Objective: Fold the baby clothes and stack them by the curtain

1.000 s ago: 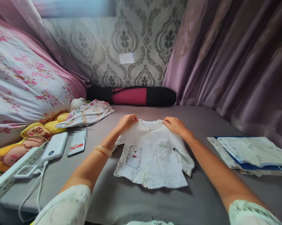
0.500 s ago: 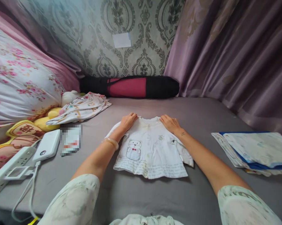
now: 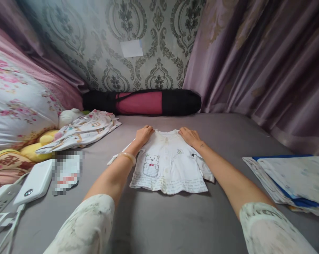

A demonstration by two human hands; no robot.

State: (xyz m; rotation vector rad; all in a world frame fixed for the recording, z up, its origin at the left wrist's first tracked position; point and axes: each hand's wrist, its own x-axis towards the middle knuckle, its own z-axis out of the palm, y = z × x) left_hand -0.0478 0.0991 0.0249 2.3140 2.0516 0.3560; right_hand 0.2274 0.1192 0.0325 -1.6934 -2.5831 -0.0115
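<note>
White shirt [image 3: 166, 160] is front up on the grey bed [image 3: 175, 225], hem [image 3: 168, 187] at its near side; left hand [image 3: 145, 134] and right hand [image 3: 190, 135] each seem to have a narrow grip on a shoulder, either side of the collar [image 3: 166, 133]. To get it flat I'd keep tension light and even, collar level, then smooth the hem ripples and the bunched sleeve [image 3: 208, 173]. Folded stack [image 3: 297, 176] sits right of the shirt, patterned cloth [image 3: 86, 128] left and farther, long bag [image 3: 140, 103] beyond.
</note>
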